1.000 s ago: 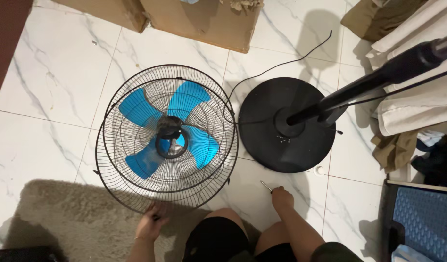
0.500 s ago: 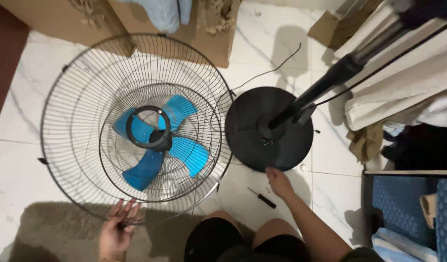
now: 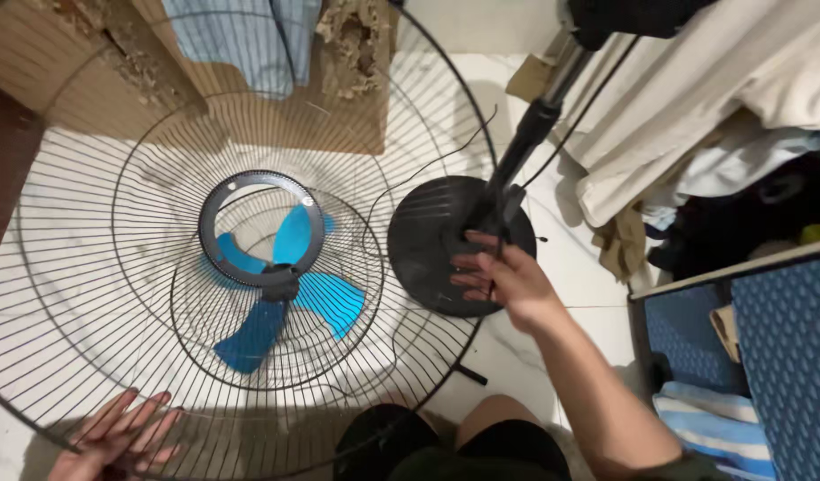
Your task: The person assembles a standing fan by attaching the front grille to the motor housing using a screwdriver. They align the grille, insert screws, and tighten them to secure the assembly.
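Left-hand fingers [image 3: 129, 428], spread, grip the wire guard [image 3: 89, 267] rim; right-hand fingers [image 3: 472, 276] open near pole [image 3: 526, 142].

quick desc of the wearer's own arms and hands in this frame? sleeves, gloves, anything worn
Both hands are bare: no gloves, and no rings or watch that I can make out. The left hand shows only to the wrist at the frame's bottom edge. The right hand leads to a bare forearm; a dark olive sleeve edge appears near the elbow.

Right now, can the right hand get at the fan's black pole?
Probably yes. The right hand is open above the round black base, fingers spread beside the pole, with nothing between them. The left hand holds the wire grille off to the other side.
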